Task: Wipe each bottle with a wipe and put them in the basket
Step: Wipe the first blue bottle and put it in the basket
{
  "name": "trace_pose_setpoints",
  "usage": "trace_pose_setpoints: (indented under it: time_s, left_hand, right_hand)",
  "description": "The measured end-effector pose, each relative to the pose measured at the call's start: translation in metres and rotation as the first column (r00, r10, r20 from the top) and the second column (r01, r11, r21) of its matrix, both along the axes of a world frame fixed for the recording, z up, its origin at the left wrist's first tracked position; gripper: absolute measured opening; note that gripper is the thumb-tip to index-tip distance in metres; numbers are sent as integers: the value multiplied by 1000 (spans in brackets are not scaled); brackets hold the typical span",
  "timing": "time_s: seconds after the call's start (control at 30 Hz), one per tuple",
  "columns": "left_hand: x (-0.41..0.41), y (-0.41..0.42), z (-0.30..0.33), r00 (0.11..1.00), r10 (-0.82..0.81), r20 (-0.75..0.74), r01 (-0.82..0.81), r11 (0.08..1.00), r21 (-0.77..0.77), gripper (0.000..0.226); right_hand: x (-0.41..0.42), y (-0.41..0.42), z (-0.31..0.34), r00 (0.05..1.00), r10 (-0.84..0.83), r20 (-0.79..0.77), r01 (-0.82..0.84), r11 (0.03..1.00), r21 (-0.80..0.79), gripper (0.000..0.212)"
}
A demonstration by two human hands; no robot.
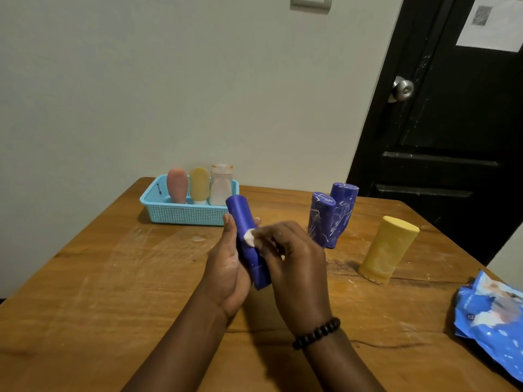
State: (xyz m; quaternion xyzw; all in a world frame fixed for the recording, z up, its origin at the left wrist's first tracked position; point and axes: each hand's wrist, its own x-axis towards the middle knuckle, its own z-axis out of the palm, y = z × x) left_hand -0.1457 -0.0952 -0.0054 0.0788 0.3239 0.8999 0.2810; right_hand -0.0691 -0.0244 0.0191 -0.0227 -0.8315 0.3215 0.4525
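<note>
**Hands wiping a blue bottle at centre frame**

The left hand curls round the lower half of a smooth, dark blue cylindrical plastic bottle, holding it tilted with its top leaning toward the upper left, raised above the wooden counter. The right hand, with a dark beaded bracelet on its wrist, has its fingers bent over a small crumpled white wipe and presses it against the bottle's side.

In the upper left of the counter, near the pale wall, sits a light blue perforated plastic basket. Three bottles stand upright in it: a pink rounded bottle, a yellow rounded bottle and a white bottle with a clear cap.

To the right of the hands, two more blue bottles streaked with white smears stand touching each other on the counter. Further right and nearer the lower part of the frame stands a yellow oval bottle, apart from them. At the lower right edge lies a crinkled blue wipe packet. A black door with a metal knob fills the upper right.
</note>
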Motion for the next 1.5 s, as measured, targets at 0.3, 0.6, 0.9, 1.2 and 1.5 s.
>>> trace_pose_setpoints:
  time_s: [0.3,0.6,0.9,1.2,1.5]
  left_hand:
    - [2,-2,-1,987,-123,-102,114,989,-92,56]
    - [-2,-5,0,998,-55,-8,55,997,51,53]
    - [-11,-3,3,992,103,-69,-105,994,-32,38]
    - [-6,-1,2,969,32,-247,-65,990,-124,27]
    - [-13,-5,1,969,128,-212,-157,980,-123,30]
  right_hand:
    - [18,0,-9,998,-54,-12,55,995,85,15]
    - [1,-2,15,993,39,108,-55,987,152,16]
    - [36,16,-20,992,62,106,-59,998,-33,16]
    - [-13,28,31,998,-53,31,50,994,96,23]
    - [-20,21,10,995,8,102,-26,983,183,22]
